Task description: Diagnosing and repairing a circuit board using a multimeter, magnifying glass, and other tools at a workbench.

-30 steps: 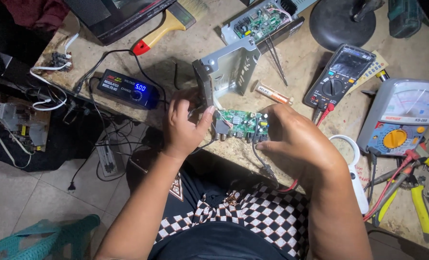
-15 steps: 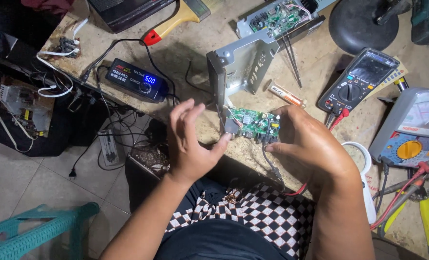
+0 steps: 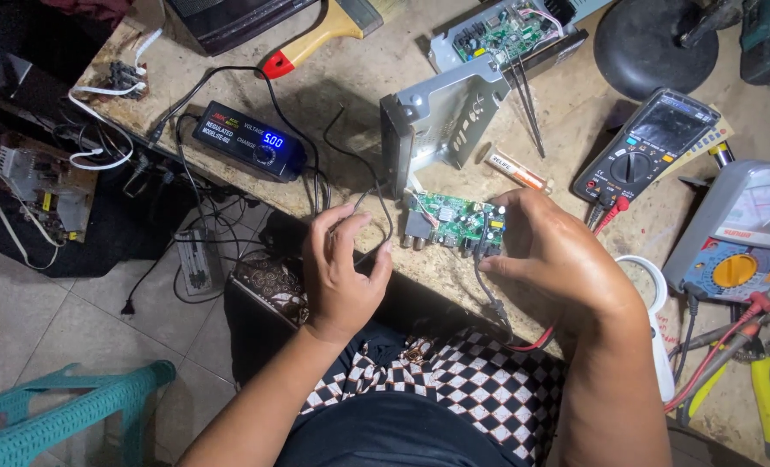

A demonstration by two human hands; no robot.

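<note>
Green circuit board [image 3: 454,223] sits at the worktable's near edge, centre of the frame, gripped at its right end by the right hand [image 3: 562,255], whose fingers curl around a black cable plugged in there. Left of it, the left hand [image 3: 341,272] hovers half open, fingertips pinching a thin black wire. Above stand a grey metal bracket [image 3: 441,121] and, further left, a black power supply [image 3: 248,140] with blue digits.
</note>
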